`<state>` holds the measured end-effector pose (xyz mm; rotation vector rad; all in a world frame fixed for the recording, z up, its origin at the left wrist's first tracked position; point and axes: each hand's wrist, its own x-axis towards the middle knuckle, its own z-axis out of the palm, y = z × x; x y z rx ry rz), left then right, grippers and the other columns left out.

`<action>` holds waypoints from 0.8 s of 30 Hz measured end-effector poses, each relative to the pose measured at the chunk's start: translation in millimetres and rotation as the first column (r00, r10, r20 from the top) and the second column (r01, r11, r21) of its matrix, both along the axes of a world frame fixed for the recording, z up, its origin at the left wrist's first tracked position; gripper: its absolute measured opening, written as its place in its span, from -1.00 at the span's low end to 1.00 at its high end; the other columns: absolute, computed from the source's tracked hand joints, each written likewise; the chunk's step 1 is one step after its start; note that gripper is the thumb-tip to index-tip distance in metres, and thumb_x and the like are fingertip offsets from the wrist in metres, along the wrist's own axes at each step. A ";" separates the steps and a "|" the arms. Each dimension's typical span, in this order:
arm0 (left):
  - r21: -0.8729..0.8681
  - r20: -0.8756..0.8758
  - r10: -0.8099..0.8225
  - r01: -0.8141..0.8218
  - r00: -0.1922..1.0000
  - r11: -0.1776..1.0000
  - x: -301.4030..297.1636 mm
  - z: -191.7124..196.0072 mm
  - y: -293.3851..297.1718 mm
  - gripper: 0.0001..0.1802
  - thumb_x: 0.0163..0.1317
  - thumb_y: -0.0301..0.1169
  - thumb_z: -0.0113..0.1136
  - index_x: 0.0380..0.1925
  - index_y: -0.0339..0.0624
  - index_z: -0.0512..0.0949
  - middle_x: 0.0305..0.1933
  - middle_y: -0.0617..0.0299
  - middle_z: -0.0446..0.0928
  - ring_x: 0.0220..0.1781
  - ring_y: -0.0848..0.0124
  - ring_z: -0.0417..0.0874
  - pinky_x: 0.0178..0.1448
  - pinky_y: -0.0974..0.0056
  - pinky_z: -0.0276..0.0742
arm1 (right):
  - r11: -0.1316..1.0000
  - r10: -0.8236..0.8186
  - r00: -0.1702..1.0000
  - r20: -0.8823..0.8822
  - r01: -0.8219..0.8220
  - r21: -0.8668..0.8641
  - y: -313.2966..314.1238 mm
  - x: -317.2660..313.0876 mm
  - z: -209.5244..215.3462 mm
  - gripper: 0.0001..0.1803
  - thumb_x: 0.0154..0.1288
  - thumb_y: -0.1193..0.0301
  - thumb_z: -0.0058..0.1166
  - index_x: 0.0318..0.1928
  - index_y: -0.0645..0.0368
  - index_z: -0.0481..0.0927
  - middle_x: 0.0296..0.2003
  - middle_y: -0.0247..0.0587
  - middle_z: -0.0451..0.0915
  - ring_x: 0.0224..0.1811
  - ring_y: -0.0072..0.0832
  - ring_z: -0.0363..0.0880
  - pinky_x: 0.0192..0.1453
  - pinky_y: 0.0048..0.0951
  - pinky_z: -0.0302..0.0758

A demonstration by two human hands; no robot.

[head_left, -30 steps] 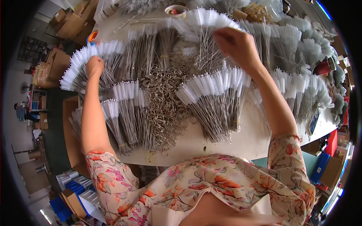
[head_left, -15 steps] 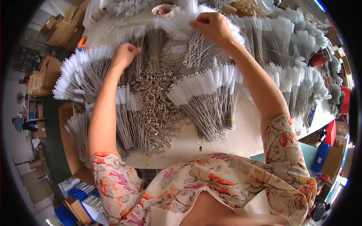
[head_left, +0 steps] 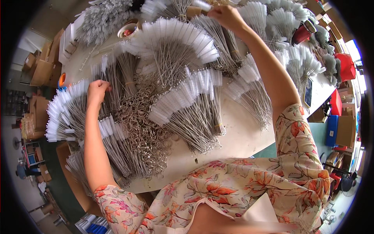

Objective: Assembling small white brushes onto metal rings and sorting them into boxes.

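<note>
While both arms stretch over the table (head_left: 249, 136), the left hand (head_left: 96, 90) rests with fingers curled on wire stems at the left side of the ring pile (head_left: 144, 128), right where a fan of brushes (head_left: 64, 111) meets an upright bundle (head_left: 115, 84); cannot tell if it actually grips a stem. The right hand (head_left: 225, 15) is far up and right of the ring pile, fingers pinched narrow on the stems of a brush bundle (head_left: 226, 43) near the table's far edge.

Counts: two hands, one pile of loose metal rings, too many rings to count. Near the ring pile roughly seven clear brush bundles: one fan to its left, one short bundle (head_left: 117, 150) at lower left, one upright bundle above left, one big fan (head_left: 175, 41) above, one bundle (head_left: 191, 107) just right and touching the rings, one (head_left: 251, 87) further right, one under the right hand. More bundles crowd the far right; uncountable.

One tape roll (head_left: 130, 29) sits above the ring pile, beside a grey bushy brush heap (head_left: 103, 17). Cardboard boxes (head_left: 41, 68) stand off the table, left. Red boxes (head_left: 344, 66) lie far right. The right forearm crosses over the right-hand bundles and hides parts of them.
</note>
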<state>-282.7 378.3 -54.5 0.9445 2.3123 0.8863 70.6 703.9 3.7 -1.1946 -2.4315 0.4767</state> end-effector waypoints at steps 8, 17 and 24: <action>-0.183 0.054 0.045 -0.035 0.998 0.983 15.8 31.8 6.7 -0.79 0.04 -0.36 0.09 -0.55 -0.31 0.56 -0.56 0.20 0.60 -0.57 0.49 0.53 -0.43 0.37 0.38 | 0.999 -0.012 0.940 0.342 0.022 -0.025 -16.1 18.9 -9.4 -0.74 -0.14 0.21 0.15 -0.36 -0.04 0.65 -0.30 -0.18 0.62 -0.21 -0.19 0.59 -0.15 -0.24 0.51; 0.166 -0.438 0.079 -0.006 0.896 0.986 23.0 45.3 3.7 -0.75 0.20 -0.30 0.03 -0.46 -0.27 0.52 -0.47 0.18 0.63 -0.43 0.38 0.63 -0.23 0.32 0.47 | 0.994 -0.111 0.973 0.205 0.106 0.033 -11.5 23.8 -20.8 -0.71 0.04 0.25 -0.06 -0.27 0.07 0.60 -0.29 0.01 0.60 -0.19 -0.08 0.57 -0.12 -0.17 0.50; -0.204 -0.481 -0.155 0.062 0.863 0.977 23.8 37.4 11.0 -0.79 0.10 -0.33 0.07 -0.53 -0.26 0.53 -0.52 0.11 0.61 -0.42 0.28 0.64 -0.29 0.25 0.48 | 0.983 -0.116 0.989 0.096 0.100 0.154 -15.1 29.9 -3.7 -0.68 0.09 0.06 0.05 -0.37 0.03 0.62 -0.45 -0.11 0.61 -0.37 -0.16 0.60 -0.23 -0.21 0.52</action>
